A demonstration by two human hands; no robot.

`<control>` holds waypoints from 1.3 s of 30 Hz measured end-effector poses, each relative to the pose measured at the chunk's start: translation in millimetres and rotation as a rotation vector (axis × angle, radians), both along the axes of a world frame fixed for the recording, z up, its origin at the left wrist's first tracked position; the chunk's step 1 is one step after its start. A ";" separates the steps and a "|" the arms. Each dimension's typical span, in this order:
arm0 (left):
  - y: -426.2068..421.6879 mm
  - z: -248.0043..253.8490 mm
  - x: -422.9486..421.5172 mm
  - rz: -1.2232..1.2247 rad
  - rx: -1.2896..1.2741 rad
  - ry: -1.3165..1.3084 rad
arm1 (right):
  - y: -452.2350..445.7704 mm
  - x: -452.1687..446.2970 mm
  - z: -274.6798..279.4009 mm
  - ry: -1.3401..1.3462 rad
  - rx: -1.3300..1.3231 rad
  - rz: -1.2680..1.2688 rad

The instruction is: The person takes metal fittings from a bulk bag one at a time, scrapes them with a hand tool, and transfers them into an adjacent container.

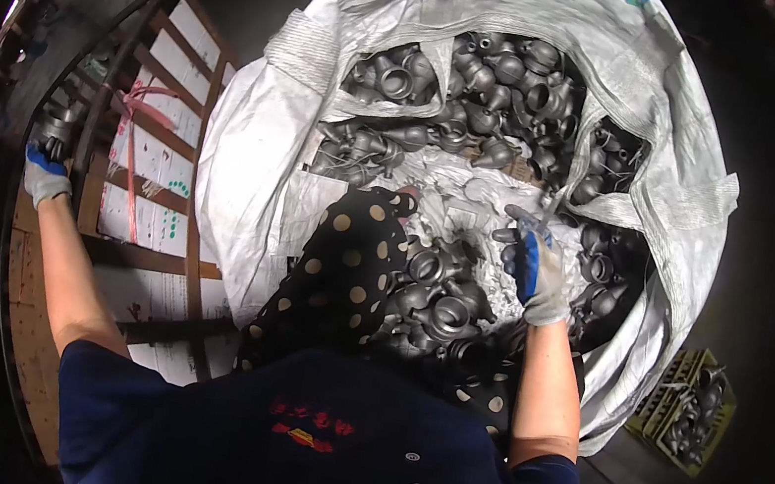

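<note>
Work state: Many dark metal parts [481,86] lie inside the white bulk bag [255,157], banked along its far and right inner walls. A second heap [442,310] lies in the near half of the bag. Bare white lining [457,180] shows between the two. Outside the bag, further parts sit in a yellow crate [650,407]. The share done and the share left cannot be told.
Right hand: Gloved hand [539,270] inside the bag, above the lining; fingers spread; whether a part is held cannot be told.
Left hand: Gloved hand [47,176] well left of the bag, at a grey metal piece [57,123]; grip or mere contact cannot be told.
Left of bag: Slatted wooden frame [210,140] with white panels and a pink tie [149,106]; brown boards [41,336] beyond.
Right of bag: Dark floor, with the yellow crate standing apart.
Room lighting: Dim around the bag; bag interior brightly lit.
</note>
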State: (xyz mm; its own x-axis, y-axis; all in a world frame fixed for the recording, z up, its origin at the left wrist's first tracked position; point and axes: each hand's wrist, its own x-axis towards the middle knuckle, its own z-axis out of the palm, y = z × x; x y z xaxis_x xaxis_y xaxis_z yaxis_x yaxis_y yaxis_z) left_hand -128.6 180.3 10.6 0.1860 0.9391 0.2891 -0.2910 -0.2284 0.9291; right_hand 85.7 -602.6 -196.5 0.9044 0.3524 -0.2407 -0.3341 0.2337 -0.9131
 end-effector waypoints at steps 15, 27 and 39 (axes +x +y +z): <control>-540.8 -146.8 216.8 -1.230 1.265 0.211 | 15.0 24.7 -67.2 -0.032 -0.439 0.003; -515.6 -150.8 233.4 -1.650 1.158 0.447 | 105.3 224.8 -235.8 -0.486 -1.548 0.619; -500.3 -143.5 237.6 -1.718 0.830 0.622 | 103.1 291.6 -307.6 -0.746 -1.636 0.829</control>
State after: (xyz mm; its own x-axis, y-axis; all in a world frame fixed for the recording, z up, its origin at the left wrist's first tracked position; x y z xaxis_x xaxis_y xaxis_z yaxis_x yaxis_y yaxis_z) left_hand 109.0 -320.0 -132.9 0.8024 -0.5960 0.0311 -0.3738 -0.4612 0.8047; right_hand 377.3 -499.5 -504.1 0.7211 0.5413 -0.4325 0.5833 -0.8112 -0.0428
